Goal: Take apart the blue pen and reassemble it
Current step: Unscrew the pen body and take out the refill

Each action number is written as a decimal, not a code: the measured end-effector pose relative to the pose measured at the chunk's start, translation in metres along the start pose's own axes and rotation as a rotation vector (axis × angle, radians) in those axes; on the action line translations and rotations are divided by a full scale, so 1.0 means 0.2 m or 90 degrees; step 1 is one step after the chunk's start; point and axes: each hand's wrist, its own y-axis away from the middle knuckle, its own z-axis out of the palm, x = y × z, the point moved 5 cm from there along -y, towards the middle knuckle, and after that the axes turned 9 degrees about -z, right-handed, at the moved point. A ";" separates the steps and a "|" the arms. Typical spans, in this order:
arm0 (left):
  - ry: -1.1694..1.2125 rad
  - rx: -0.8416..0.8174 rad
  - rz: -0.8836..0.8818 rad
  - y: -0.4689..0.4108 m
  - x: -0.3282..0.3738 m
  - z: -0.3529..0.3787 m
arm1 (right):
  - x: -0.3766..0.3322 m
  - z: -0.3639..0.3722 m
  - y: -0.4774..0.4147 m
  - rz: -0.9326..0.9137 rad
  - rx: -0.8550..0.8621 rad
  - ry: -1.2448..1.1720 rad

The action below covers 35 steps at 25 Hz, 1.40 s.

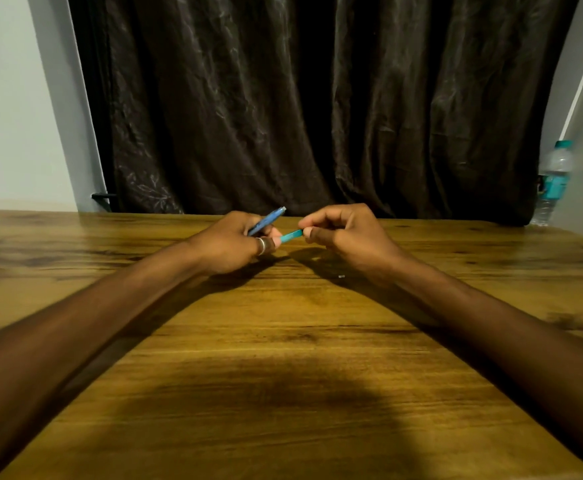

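Above the wooden table (283,341), the left hand (229,245) is gripping one blue pen barrel (266,221) while the right hand (343,233) is pinching one teal pen piece (290,235) between both hands.

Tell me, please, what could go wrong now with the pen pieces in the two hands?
The right hand pinches the light blue piece only at its end, so it could slip onto the table. A tiny part already lies beside the right wrist and might be brushed away. The left hand holds the darker barrel tilted.
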 end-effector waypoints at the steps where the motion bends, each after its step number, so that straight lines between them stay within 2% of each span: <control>1: 0.004 -0.005 -0.005 0.00 0.00 0.00 | -0.01 0.00 0.00 -0.001 -0.004 -0.014; 15: -0.021 -0.012 0.021 0.00 0.01 0.03 | -0.02 0.01 0.01 0.049 0.002 -0.059; 18: -0.066 0.007 0.007 0.00 0.00 0.00 | 0.00 -0.05 -0.02 0.045 0.059 -0.059; 20: -0.062 0.024 -0.012 0.00 -0.02 -0.03 | 0.02 -0.12 -0.04 0.015 0.085 0.001; 22: -0.051 0.053 -0.009 0.00 -0.02 -0.06 | 0.02 -0.11 -0.05 -0.040 0.045 0.109; 27: -0.065 0.091 -0.033 -0.02 -0.03 -0.07 | -0.01 0.10 0.03 -0.218 -0.138 0.382; 32: -0.081 0.097 -0.049 -0.02 -0.04 -0.09 | -0.05 0.20 0.06 -0.320 -0.218 0.435; 35: -0.078 0.088 -0.043 -0.03 -0.05 -0.08 | -0.04 0.23 0.06 -0.308 -0.252 0.434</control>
